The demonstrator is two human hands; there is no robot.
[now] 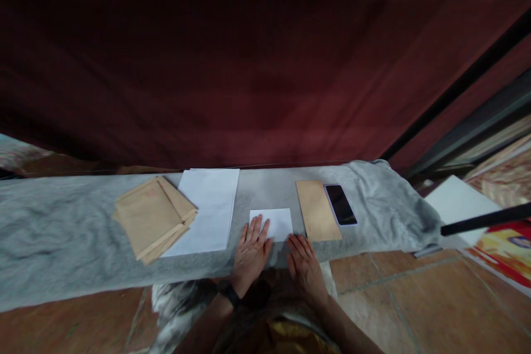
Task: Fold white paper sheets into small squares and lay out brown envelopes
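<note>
My left hand [251, 251] lies flat with its fingers stretched out, fingertips resting on the near left corner of a small folded white paper [274, 222]. My right hand [305, 264] lies open beside it, fingers extended toward the paper's near right corner and holding nothing. Both rest on a grey cloth [62, 232] that covers a long low surface. A brown envelope [317, 210] lies just right of the white paper.
A stack of brown envelopes [153, 215] and a stack of white sheets [209, 207] lie to the left. A dark phone [341, 204] lies beside the single envelope. A dark red curtain [249, 66] hangs behind. A tiled floor, a white board [460, 204] and a black rod [485, 220] are at right.
</note>
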